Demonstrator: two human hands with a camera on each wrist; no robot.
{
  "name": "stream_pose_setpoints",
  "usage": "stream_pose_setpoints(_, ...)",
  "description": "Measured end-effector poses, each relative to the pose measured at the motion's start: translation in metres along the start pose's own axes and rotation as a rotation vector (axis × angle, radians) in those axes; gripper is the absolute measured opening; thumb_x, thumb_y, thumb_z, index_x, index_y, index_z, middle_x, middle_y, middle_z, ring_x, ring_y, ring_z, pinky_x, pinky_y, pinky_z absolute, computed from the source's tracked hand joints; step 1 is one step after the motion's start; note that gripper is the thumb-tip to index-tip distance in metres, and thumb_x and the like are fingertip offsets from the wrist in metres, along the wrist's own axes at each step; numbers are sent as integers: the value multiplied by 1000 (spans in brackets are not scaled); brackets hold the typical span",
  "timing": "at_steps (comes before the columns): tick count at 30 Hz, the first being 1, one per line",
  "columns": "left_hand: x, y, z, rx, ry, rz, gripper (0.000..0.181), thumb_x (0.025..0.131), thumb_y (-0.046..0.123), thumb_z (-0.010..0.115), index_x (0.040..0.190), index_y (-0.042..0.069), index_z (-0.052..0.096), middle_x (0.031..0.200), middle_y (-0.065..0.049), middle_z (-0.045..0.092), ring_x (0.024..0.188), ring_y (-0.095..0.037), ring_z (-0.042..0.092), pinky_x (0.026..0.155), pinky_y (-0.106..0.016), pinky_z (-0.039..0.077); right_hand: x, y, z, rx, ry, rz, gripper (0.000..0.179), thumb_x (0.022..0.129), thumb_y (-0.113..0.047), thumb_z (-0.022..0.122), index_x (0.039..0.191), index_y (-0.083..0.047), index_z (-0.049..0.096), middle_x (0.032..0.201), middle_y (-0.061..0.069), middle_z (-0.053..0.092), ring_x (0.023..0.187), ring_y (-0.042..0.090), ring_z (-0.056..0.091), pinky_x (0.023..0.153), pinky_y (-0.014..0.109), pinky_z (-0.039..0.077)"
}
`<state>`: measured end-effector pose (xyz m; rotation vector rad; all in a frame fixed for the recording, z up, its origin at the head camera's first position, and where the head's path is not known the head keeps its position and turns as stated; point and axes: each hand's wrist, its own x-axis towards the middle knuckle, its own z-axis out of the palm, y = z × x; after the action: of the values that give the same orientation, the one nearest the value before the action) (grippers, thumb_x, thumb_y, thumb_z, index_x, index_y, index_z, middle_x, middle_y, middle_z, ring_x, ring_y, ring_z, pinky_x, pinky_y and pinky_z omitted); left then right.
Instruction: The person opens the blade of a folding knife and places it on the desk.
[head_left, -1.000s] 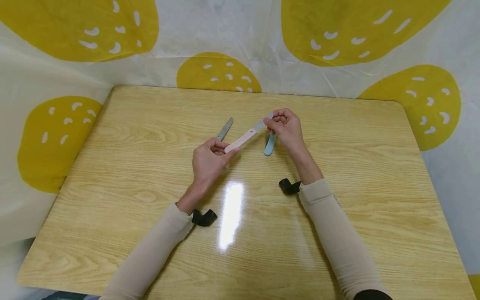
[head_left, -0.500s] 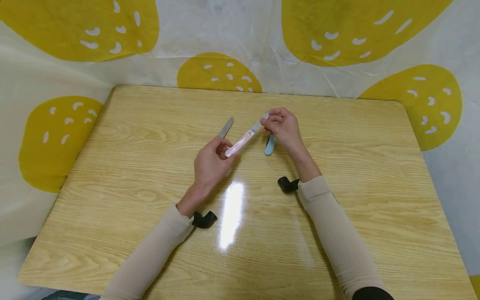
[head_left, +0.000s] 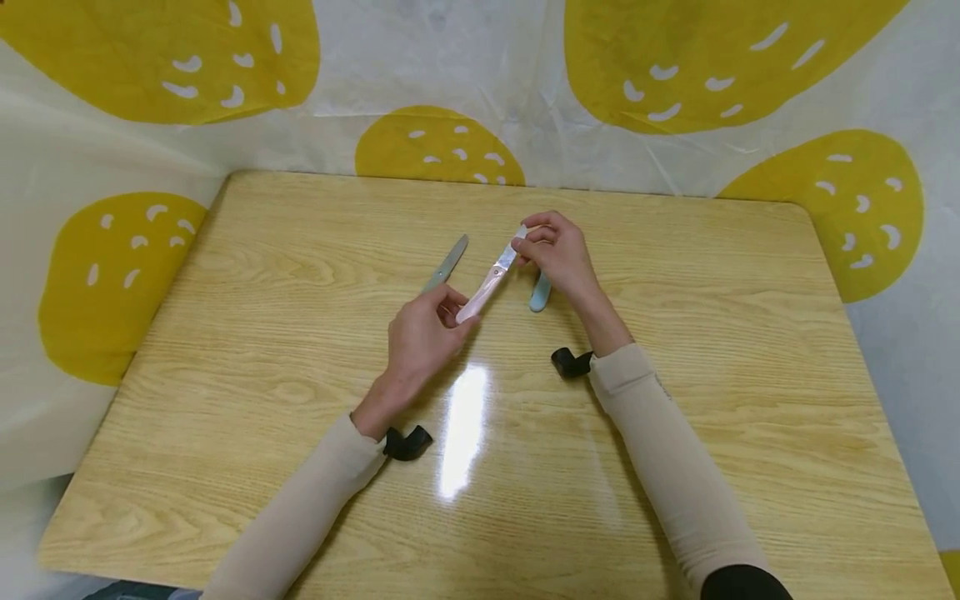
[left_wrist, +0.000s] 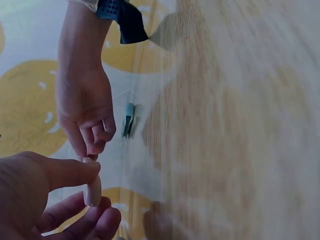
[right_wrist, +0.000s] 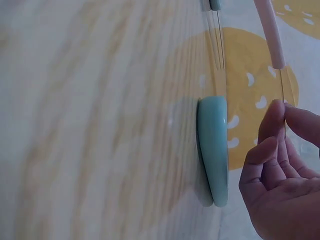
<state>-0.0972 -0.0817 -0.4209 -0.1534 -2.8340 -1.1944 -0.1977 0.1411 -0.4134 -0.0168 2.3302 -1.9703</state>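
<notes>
A folding knife [head_left: 483,293] with a pink handle and a shiny blade is held up between both hands, its blade swung out. My left hand [head_left: 423,333] pinches the handle's end between thumb and fingers. At the other end, my right hand [head_left: 562,258] pinches the blade near its tip. The right wrist view shows the blade edge-on between thumb and fingertips, below the pink handle [right_wrist: 270,32]. On the table lie a grey-green knife [head_left: 447,262], blade out and its handle partly behind my left hand, and a light blue knife [head_left: 540,294], partly covered by my right hand.
The wood-grain table [head_left: 285,417] carries a bright glare streak near its middle. A white curtain [head_left: 480,58] with yellow patches hangs along its back and sides. Black curved pieces [head_left: 408,443] stick out at both cuffs.
The pink knife has turned steeper; its handle end has dropped slightly with my left hand, while my right hand has shifted left with the blade. More of the grey-green knife shows.
</notes>
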Motion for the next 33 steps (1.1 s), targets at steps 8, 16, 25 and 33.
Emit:
stream_pose_setpoints(8,-1,0,-1,75,27,-10,22,85,30,86,101,19,74,82,2,71,69,-14,64,58,-32,46,3,-4,5,-142,-48,21,37,100,-15,71,131,1,60,90,-2,70,81,17,70,74,27,53)
stream_pose_setpoints(16,-3,0,-2,111,21,-17,21,86,30,87,101,18,76,86,3,71,70,-13,63,57,-31,46,5,-3,8,-377,-132,13,48,99,-17,72,142,-2,58,119,18,67,104,28,63,87,31,52)
stream_pose_setpoints(25,-5,-1,-2,133,11,-11,28,84,32,89,102,16,77,90,2,74,72,-13,66,58,-32,47,5,-5,12,-458,-194,28,53,97,-14,73,146,-1,55,125,21,65,115,32,62,97,41,53)
stream_pose_setpoints(33,-6,-2,-3,146,4,-21,29,83,34,90,102,16,77,89,2,74,71,-14,65,58,-32,47,5,-9,16,-466,-213,89,55,97,-16,74,147,0,55,125,17,63,109,27,61,83,28,51)
